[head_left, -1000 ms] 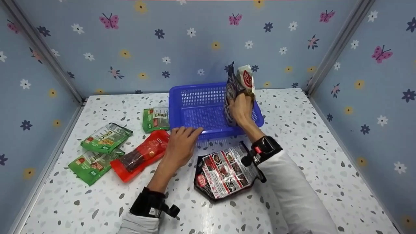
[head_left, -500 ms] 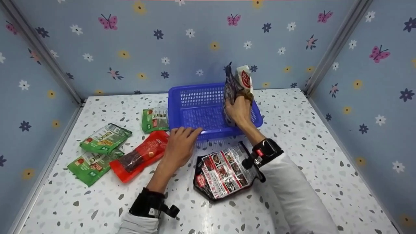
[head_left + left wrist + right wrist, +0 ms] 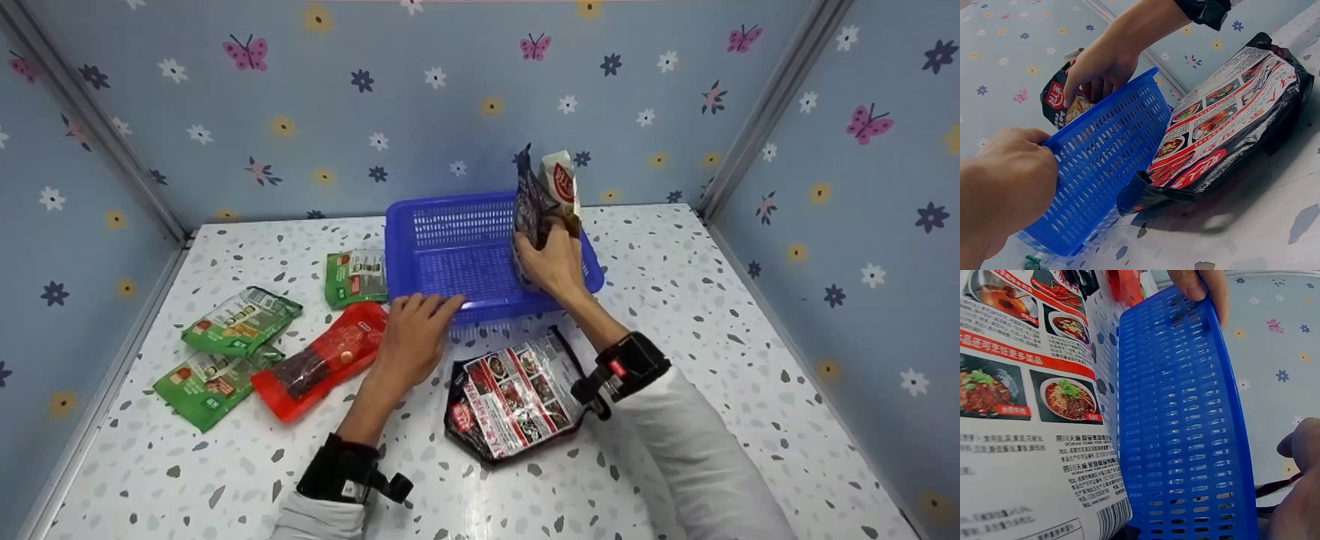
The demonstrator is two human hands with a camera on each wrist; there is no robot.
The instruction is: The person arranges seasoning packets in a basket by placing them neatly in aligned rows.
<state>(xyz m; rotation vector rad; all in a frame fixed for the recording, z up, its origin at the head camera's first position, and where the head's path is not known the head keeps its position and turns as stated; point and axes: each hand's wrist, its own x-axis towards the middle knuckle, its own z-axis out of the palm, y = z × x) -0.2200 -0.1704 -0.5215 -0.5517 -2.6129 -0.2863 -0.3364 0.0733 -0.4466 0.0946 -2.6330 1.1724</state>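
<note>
A blue plastic basket (image 3: 465, 309) stands at the back of the table. My left hand (image 3: 414, 337) grips its front rim, thumb and fingers on either side, as the right wrist view shows. At the basket's right end stand a dark food packet (image 3: 529, 196) and a white-topped food packet (image 3: 559, 178), both upright. My right hand (image 3: 553, 261) reaches in there, its fingers curled at the white-topped packet's lower part and its thumb against the dark one. The fingertips are partly hidden. Nearer to me lies a large black-edged food packet (image 3: 517, 397), back label up.
Left of the basket lie a red packet (image 3: 322, 362) and several green packets, among them one beside the basket (image 3: 355, 277) and two overlapping farther left, the upper green packet (image 3: 244, 321) on top. Patterned walls (image 3: 450, 105) enclose the table's back and sides.
My right hand has shifted slightly and its thumb has spread away from the fingers, toward the dark packet. The right forearm has swung a little outward. My left hand stays on the rim.
</note>
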